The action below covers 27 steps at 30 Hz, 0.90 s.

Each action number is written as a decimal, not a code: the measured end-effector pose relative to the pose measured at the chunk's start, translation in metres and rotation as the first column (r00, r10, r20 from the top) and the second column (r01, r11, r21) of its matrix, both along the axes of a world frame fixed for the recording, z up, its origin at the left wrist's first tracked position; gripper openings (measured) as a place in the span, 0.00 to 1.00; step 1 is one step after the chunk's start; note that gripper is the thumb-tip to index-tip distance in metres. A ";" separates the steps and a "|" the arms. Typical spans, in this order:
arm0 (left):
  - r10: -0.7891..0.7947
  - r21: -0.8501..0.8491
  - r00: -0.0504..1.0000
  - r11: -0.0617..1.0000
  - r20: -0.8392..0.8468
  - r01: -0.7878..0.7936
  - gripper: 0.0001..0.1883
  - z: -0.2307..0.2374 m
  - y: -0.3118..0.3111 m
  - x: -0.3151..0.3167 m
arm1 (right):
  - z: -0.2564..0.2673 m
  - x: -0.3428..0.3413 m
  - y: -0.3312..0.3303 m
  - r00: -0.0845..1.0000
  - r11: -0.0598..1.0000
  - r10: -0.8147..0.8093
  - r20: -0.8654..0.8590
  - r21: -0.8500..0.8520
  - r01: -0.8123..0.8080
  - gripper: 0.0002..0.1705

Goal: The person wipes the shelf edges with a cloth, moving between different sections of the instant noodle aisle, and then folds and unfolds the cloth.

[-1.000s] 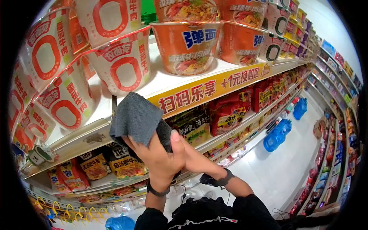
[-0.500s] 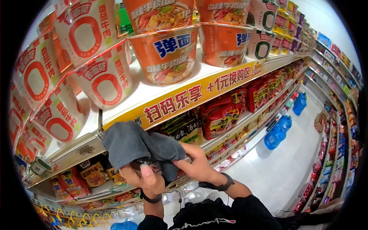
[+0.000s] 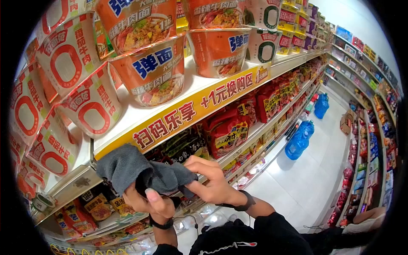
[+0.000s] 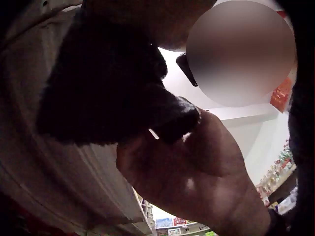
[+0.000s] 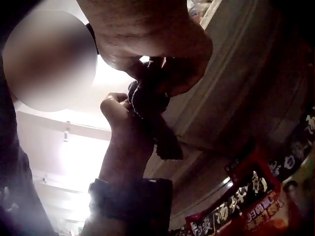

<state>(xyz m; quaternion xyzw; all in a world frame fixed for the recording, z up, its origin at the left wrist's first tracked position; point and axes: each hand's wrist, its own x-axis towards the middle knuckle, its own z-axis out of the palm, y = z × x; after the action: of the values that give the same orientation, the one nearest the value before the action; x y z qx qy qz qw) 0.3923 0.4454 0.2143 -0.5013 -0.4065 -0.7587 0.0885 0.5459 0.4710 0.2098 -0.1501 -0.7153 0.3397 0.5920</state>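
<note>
The person's left hand (image 3: 148, 204) was partly closed, its thumb raised in front and its fingers tucked up beneath a dark grey cloth (image 3: 121, 170), which it had hold of; from where I stood, the cloth hid the ends of those fingers. The right hand (image 3: 214, 182) was bent more tightly, thumb and fingers nipping the narrow end of the same cloth. Both wrists wore dark bands. The cloth looked soft and slightly fuzzy, spread in a rounded fold over the left hand and bunched into a thin, twisted length toward the right. It was in front of the front edge of the upper shelf (image 3: 129, 117), by the left end of the yellow strip (image 3: 191, 112) that ran along that edge; I couldn't tell whether it touched the shelf there. Near the shelf's front edge, orange noodle bowls (image 3: 155, 76) stood stacked two high, with white and red noodle cups (image 3: 91, 102), also stacked, toward the left. Below, red packets (image 3: 227, 134) and black packets (image 3: 185, 146) sat behind the front edge of the lower shelf (image 3: 255, 135). Farther off, blue plastic jugs (image 3: 299, 140) stood on the pale floor.
</note>
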 end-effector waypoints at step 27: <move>0.148 0.141 0.853 0.986 -0.501 -0.088 0.17 0.024 0.012 0.006 | 0.072 0.075 0.030 0.965 0.958 -0.250 0.081 -0.121 0.259 0.14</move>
<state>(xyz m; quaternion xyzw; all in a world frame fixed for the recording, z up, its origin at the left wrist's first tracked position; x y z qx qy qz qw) 0.3980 0.4571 0.2380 -0.6521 -0.3553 -0.6141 0.2672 0.6210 0.5010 0.2819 -0.2900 -0.6852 0.3016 0.5962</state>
